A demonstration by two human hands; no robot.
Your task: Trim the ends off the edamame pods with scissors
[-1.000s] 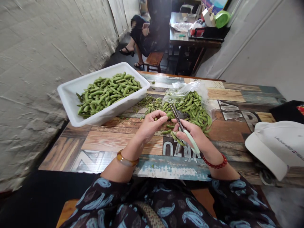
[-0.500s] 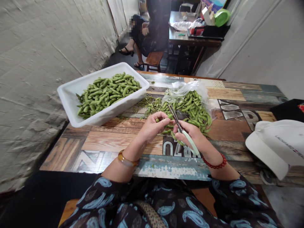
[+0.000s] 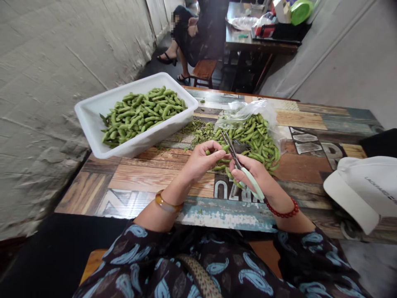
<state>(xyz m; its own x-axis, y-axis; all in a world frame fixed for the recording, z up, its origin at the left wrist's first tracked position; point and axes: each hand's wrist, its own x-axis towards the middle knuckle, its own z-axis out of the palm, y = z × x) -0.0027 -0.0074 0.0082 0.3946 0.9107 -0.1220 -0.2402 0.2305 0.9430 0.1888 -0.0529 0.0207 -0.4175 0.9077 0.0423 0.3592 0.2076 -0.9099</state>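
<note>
My left hand (image 3: 203,160) pinches a green pod (image 3: 225,147) near the middle of the table. Beside it, my right hand (image 3: 252,170) holds scissors (image 3: 252,181) with pale green handles, their blades pointing up and away next to the pod. Behind my hands lies a heap of green pods (image 3: 259,138), partly under a clear plastic bag (image 3: 248,114). Small green trimmings (image 3: 198,130) are scattered to the left of the heap. At the left, a white tub (image 3: 139,149) holds many pods (image 3: 139,116).
A white cap (image 3: 366,190) rests at the right of the patterned wooden table (image 3: 136,178), near a black object (image 3: 381,142). Past the table, a person (image 3: 211,33) sits on a wooden stool (image 3: 204,69) beside another table (image 3: 238,41). A rough wall (image 3: 37,82) stands at the left.
The view has shifted slightly. Now a green pod shows at my left fingertips beside the scissor blades. My right hand still has hold of the scissors.
</note>
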